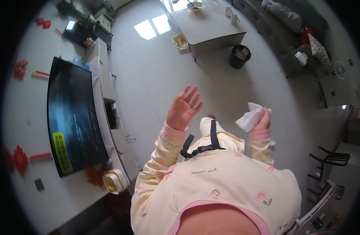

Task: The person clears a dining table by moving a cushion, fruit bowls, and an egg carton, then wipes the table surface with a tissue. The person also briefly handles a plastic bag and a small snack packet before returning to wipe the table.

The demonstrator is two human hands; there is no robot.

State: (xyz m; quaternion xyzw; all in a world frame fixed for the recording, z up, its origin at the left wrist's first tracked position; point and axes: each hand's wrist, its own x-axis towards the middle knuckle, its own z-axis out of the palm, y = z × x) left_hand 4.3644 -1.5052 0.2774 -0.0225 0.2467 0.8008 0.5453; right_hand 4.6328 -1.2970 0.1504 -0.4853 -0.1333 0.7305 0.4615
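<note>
My left hand [184, 110] is raised before me over the tiled floor, palm showing and fingers apart, with nothing in it. On the other side, my right hand [262, 119] grips a crumpled white tissue or cloth [250, 117], whose loose end hangs out towards the left. Both arms wear cream printed sleeves with pink cuffs. A black strap with a buckle [202, 149] crosses my waist between the hands.
Ahead stand a table [209, 26] with cups and a bowl, a small lined bin [181, 44] and a dark bin [240, 57]. A television [75, 117] and low cabinet [105, 79] line the left; a grey sofa [265, 35] and black chair [329, 158] are right.
</note>
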